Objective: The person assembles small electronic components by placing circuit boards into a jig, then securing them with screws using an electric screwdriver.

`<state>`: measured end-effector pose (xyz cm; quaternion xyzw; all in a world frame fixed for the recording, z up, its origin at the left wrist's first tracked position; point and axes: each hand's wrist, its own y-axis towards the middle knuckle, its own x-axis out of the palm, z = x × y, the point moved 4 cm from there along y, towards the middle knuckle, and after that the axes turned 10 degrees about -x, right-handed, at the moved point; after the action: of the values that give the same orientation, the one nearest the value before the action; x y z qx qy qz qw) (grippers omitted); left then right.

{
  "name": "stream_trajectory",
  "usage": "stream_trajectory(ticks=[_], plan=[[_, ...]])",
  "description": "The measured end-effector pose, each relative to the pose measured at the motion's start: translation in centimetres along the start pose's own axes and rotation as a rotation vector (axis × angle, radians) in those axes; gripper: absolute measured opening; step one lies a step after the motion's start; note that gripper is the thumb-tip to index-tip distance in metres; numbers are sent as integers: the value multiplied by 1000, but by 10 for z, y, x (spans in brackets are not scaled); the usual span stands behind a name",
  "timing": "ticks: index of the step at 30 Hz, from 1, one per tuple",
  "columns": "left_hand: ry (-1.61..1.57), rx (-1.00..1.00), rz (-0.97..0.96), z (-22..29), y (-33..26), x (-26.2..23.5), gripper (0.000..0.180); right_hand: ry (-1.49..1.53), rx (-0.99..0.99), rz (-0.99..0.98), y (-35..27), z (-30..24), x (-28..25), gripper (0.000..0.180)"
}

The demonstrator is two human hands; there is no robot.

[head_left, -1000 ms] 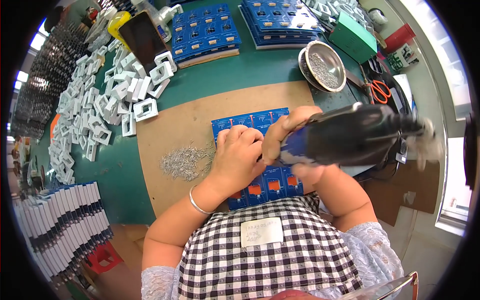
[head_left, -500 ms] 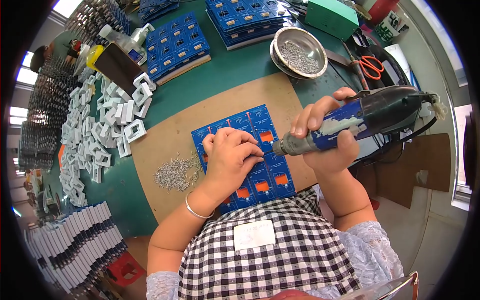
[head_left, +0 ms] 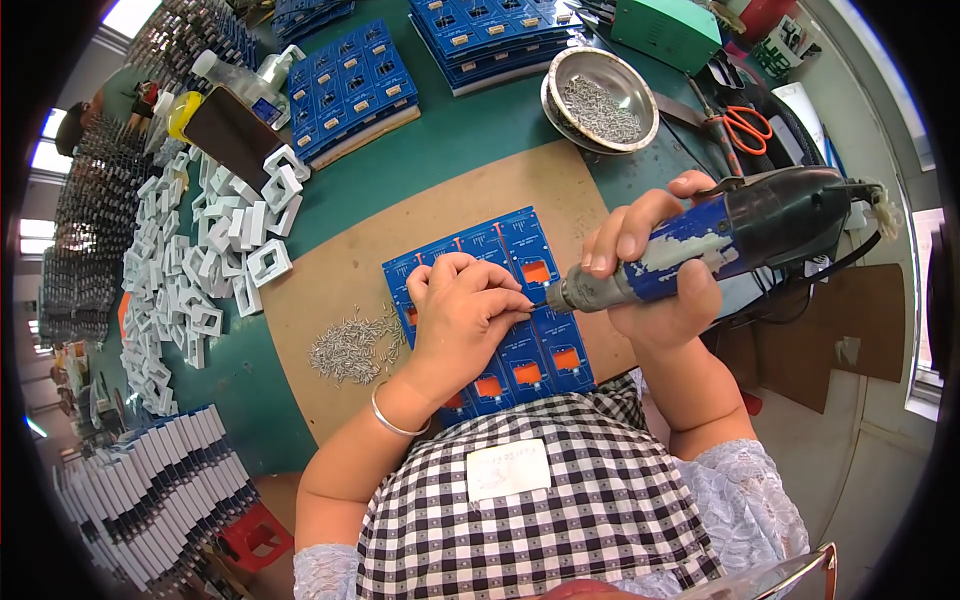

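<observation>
A blue circuit board panel (head_left: 520, 250) with orange square parts lies on a brown cardboard sheet (head_left: 430, 220) in front of me. My left hand (head_left: 462, 312) rests on the panel with its fingertips pinched at the tool's tip; whether it holds a screw I cannot tell. My right hand (head_left: 655, 285) grips a blue and black electric screwdriver (head_left: 740, 235), whose tip points left onto the panel beside my left fingers. A heap of small silver screws (head_left: 350, 345) lies on the cardboard just left of the panel.
A metal bowl of screws (head_left: 600, 100) stands at the back. Stacks of blue boards (head_left: 350, 90) lie behind. White square frames (head_left: 215, 270) are piled at the left. Orange-handled scissors (head_left: 745, 125) and a green box (head_left: 665, 30) are at the back right.
The view has shifted, so the panel sits lower and nearer. The screwdriver has tilted to a flatter angle, its tip now at my left fingertips. My left hand stays on the panel.
</observation>
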<state>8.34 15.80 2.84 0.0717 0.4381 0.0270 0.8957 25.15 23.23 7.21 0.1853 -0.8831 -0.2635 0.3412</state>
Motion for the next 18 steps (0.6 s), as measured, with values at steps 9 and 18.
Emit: stream_trajectory(ticks=[9,18], plan=[[16,74,124,-3,-6,-1,14,-16,-9,73,-2,-6,-15,58],[1,53,103,6,-6,-12,16,5,-19,69,-4,-7,-15,57]])
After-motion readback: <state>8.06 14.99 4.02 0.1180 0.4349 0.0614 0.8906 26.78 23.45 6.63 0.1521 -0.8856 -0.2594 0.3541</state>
